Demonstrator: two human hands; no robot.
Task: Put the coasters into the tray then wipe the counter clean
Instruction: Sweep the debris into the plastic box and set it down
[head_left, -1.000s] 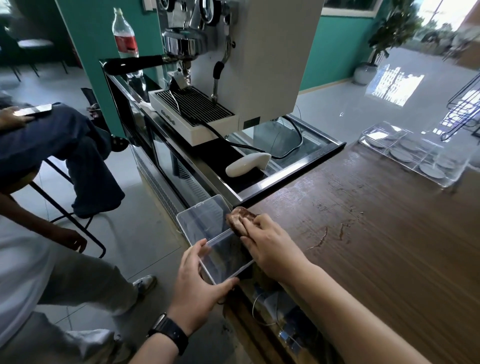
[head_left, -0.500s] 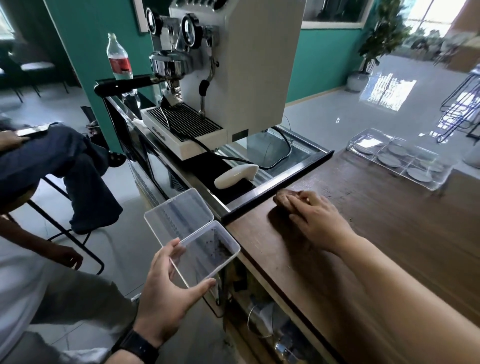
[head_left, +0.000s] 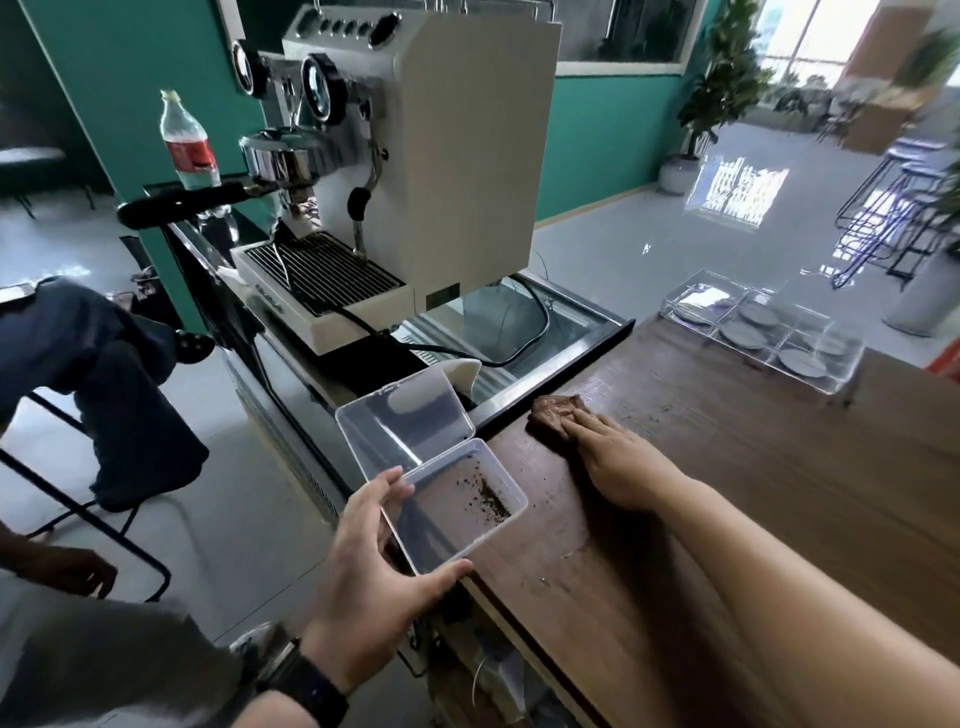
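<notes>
My right hand (head_left: 618, 462) lies flat on a brown cloth (head_left: 553, 410) at the near-left corner of the wooden counter (head_left: 753, 493). My left hand (head_left: 374, 561) grips a clear plastic box (head_left: 457, 512) with its hinged lid open, held just off the counter's left edge; dark crumbs lie in its bottom. A few crumbs remain on the counter near the edge. At the far end of the counter stands the clear divided tray (head_left: 841, 379) with several grey round coasters (head_left: 743, 335) in its compartments.
A white espresso machine (head_left: 415, 156) stands on a steel cabinet (head_left: 550, 384) left of the counter, with a black cable and a white handle beside it. A bottle (head_left: 189, 145) sits behind. A seated person (head_left: 93, 358) is on the left.
My right hand slid the cloth along the counter away from the box, from the left edge toward the far corner. My left hand kept the box and lowered it beside the edge.
</notes>
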